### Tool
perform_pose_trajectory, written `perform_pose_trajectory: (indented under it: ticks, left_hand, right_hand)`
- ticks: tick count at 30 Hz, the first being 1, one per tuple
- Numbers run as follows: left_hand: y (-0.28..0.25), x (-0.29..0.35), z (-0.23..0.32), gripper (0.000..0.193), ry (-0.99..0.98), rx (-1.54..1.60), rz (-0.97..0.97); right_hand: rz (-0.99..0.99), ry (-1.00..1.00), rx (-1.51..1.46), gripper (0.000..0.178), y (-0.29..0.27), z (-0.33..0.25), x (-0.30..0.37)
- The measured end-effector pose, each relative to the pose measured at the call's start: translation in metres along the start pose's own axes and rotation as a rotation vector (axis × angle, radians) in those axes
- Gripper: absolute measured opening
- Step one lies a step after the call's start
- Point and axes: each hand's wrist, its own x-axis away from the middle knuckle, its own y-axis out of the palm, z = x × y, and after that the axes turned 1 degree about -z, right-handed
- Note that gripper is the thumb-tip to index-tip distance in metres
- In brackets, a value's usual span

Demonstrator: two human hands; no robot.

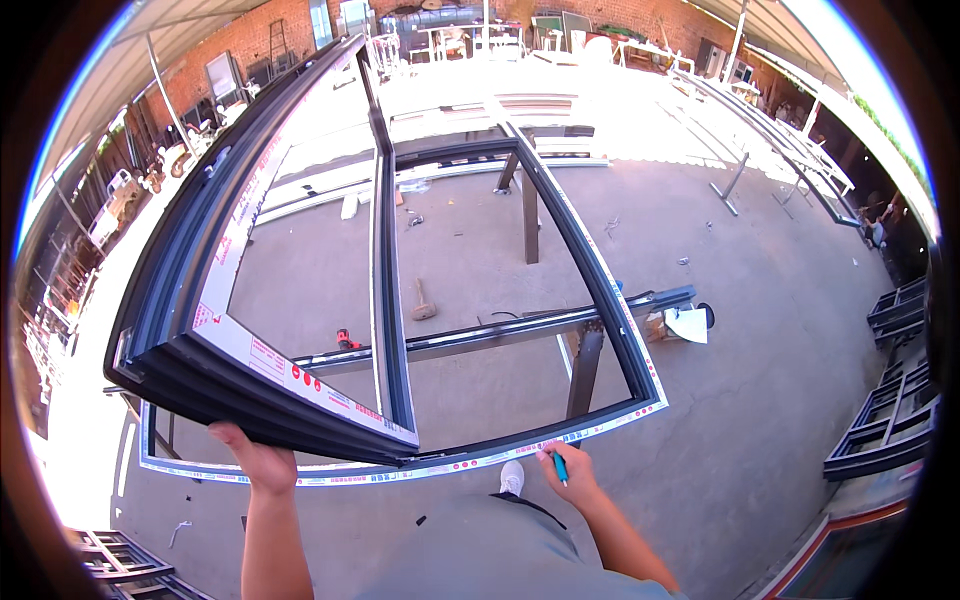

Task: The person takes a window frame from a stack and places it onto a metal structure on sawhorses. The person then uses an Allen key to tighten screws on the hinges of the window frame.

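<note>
A dark window sash (290, 400) with white protective film is tilted up on the left side of a larger dark window frame (610, 425). My left hand (265, 465) grips the sash's near lower edge, thumb up against it; its other fingers are hidden behind the profile. At the frame's near rail, right of the middle, my right hand (572, 475) is closed around a small teal-handled tool (561, 468). The tool's kind cannot be made out. A divider bar (392, 300) runs across the frame beside the sash.
The frame rests on a steel beam stand (470, 340). Below it, a mallet (424, 308) lies on the floor, and a red-and-black tool (346, 339) sits near the beam. Stacked frames (885, 420) stand at right; long profiles (770, 130) lie on far-right racks.
</note>
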Motion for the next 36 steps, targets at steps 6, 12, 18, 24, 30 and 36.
perform_pose_trajectory:
  ticks: [6, 12, 18, 24, 30, 36]
  left_hand:
    - [0.005, -0.002, 0.006, 0.091, -0.013, 0.054, -0.091]
    - [0.011, 0.002, 0.020, 0.095, -0.071, -0.078, -0.141]
    - [0.025, 0.006, 0.042, 0.104, 0.105, -0.278, -0.080]
    - [0.051, 0.015, 0.062, 0.102, 0.235, -0.484, 0.058]
    - [0.095, 0.027, 0.075, 0.100, 0.414, -0.647, 0.283]
    - [0.102, 0.019, 0.075, 0.105, 0.448, -0.682, 0.531]
  right_hand:
    - [0.088, 0.092, 0.077, 0.015, -0.004, -0.009, 0.069]
    - [0.180, 0.185, 0.144, 0.015, -0.026, -0.007, 0.121]
    - [0.196, 0.209, 0.157, 0.016, -0.052, 0.007, 0.142]
    - [0.202, 0.248, 0.163, 0.016, -0.093, 0.043, 0.157]
    - [0.124, 0.365, 0.165, 0.017, -0.166, 0.099, 0.198]
    - [0.176, 0.442, 0.222, 0.018, -0.243, 0.156, 0.254]
